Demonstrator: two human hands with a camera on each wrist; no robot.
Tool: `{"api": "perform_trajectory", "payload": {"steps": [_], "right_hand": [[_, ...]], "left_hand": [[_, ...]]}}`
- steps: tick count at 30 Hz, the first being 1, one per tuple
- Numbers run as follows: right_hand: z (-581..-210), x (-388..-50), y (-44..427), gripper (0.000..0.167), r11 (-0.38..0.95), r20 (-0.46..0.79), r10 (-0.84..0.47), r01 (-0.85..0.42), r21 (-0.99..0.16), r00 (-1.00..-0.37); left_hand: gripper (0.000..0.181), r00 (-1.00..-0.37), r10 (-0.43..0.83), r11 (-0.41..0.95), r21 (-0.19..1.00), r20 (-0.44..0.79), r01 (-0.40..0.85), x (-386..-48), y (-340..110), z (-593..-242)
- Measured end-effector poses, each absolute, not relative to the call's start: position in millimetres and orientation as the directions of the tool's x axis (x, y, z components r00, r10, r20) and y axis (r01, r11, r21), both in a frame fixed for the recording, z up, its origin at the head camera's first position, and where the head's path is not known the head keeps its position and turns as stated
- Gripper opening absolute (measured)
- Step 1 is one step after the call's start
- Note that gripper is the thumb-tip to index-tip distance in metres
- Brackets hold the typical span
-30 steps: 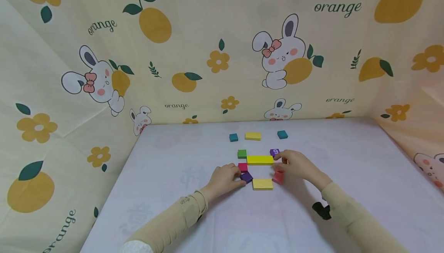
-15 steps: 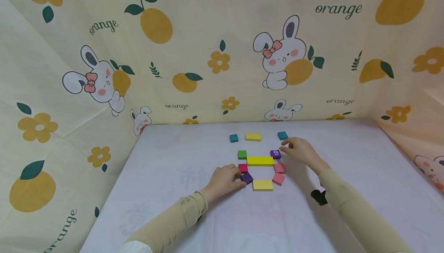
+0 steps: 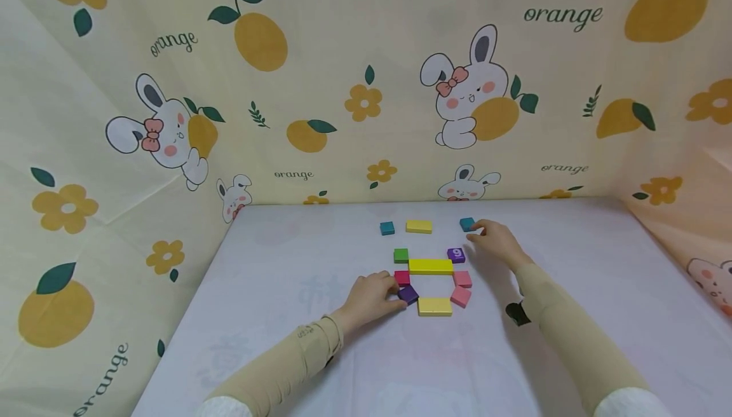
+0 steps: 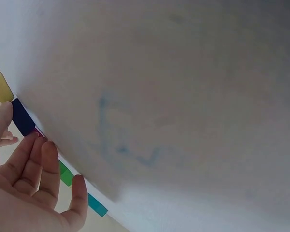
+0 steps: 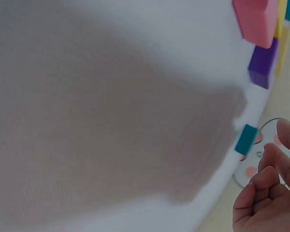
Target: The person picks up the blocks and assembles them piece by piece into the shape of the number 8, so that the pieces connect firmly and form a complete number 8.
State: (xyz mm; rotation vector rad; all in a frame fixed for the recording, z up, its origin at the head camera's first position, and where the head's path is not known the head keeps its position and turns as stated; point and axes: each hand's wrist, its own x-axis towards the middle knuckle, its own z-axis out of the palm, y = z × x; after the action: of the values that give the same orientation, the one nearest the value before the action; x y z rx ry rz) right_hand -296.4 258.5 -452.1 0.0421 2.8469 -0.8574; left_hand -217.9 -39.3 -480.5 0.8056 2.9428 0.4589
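Observation:
On the table, my left hand point(image 3: 370, 296) has its thumb and fingertips at opposite ends of a dark purple block point(image 3: 408, 294), pinching it. Its fingertips also lie against a magenta block point(image 3: 401, 278). My right hand point(image 3: 496, 241) hovers beside a teal block point(image 3: 467, 224) at the back right, thumb and index apart with nothing between them. In the right wrist view that teal block point(image 5: 246, 139) stands a little apart from the fingers. A long yellow block point(image 3: 431, 267) joins the green block point(image 3: 401, 255) side to the purple block marked 9 point(image 3: 456, 255).
Two pink blocks point(image 3: 462, 279) line the right side, and a pale yellow block point(image 3: 434, 307) lies at the front. Farther back are another teal block point(image 3: 387, 228) and a yellow block point(image 3: 419, 226). A printed cloth point(image 3: 326, 86) hangs behind the white tabletop point(image 3: 309, 245).
My right hand has left the pink blocks and moved back and right to the far teal block. The left hand stays at the dark purple block.

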Motion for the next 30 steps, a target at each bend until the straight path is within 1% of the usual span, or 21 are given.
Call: {"api": "perform_trajectory", "payload": {"steps": [3,8,17,23,30], "right_hand": [[-456,-301,261,0.046,0.815,-0.171,0.012,0.109,-0.569,-0.985],[-461,-309,265,0.047,0.809,-0.133,0.022,0.096,-0.581,-0.991],[-471,-315,265,0.045,0.843,-0.096,0.025,0.072,-0.533,-0.995],[-476,-319,262,0.047,0.857,-0.103,0.033,0.081,-0.510,-0.994],[-477,-324,260,0.044,0.871,-0.101,0.030,0.075,-0.485,-0.994]], "left_hand": [[0.031,-0.864,0.504,0.822,0.297,0.018,0.486,-219,-39,-481],[0.031,-0.855,0.517,0.814,0.286,0.040,0.505,-219,-39,-481],[0.031,-0.845,0.532,0.803,0.279,0.064,0.526,-219,-40,-481],[0.030,-0.846,0.530,0.804,0.281,0.057,0.523,-219,-41,-484],[0.030,-0.845,0.531,0.804,0.277,0.065,0.526,-220,-40,-483]]}}
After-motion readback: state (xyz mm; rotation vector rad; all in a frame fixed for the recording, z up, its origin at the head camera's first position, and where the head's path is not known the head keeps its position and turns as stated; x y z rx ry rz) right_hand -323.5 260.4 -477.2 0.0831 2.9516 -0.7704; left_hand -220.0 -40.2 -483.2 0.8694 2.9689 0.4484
